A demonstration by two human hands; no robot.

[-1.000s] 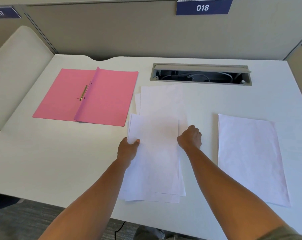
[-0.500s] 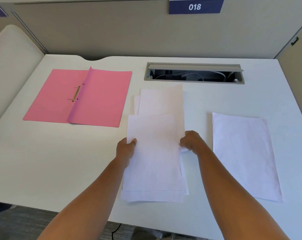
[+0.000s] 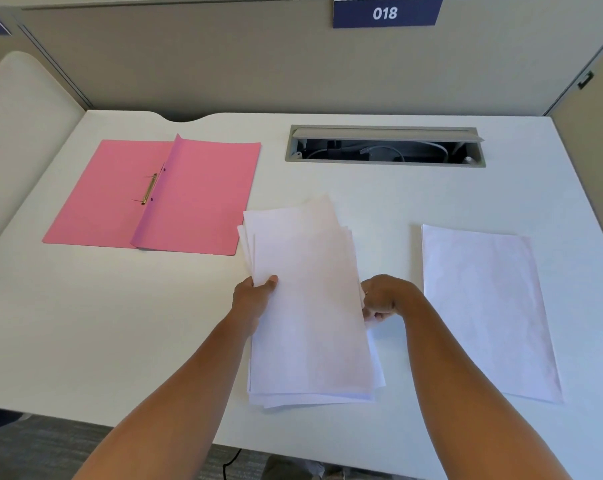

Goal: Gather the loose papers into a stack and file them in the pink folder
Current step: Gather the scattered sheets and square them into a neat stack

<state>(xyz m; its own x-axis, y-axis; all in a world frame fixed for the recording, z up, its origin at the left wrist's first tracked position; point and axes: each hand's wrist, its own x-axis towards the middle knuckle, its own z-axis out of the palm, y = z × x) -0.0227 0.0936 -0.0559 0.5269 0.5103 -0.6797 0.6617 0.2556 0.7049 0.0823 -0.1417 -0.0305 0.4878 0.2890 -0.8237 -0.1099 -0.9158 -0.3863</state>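
Observation:
A loose stack of white papers [image 3: 307, 299] lies in the middle of the white desk, its sheets slightly fanned at the top and bottom. My left hand [image 3: 253, 297] grips its left edge, thumb on top. My right hand [image 3: 384, 297] holds the right edge with curled fingers. One more white sheet [image 3: 483, 306] lies flat on its own to the right. The pink folder [image 3: 161, 195] lies open at the far left of the desk, with a brass fastener [image 3: 150, 188] near its fold.
The white desk [image 3: 102, 323] has an open cable tray [image 3: 384, 147] at the back centre. Beige partition walls stand behind and to the right, with a blue sign reading 018 [image 3: 384, 12]. The desk's front edge runs just below the stack.
The farther sheets have been pulled back under the top sheet, so the papers now form one rough stack. My right hand has shifted onto the stack's right edge.

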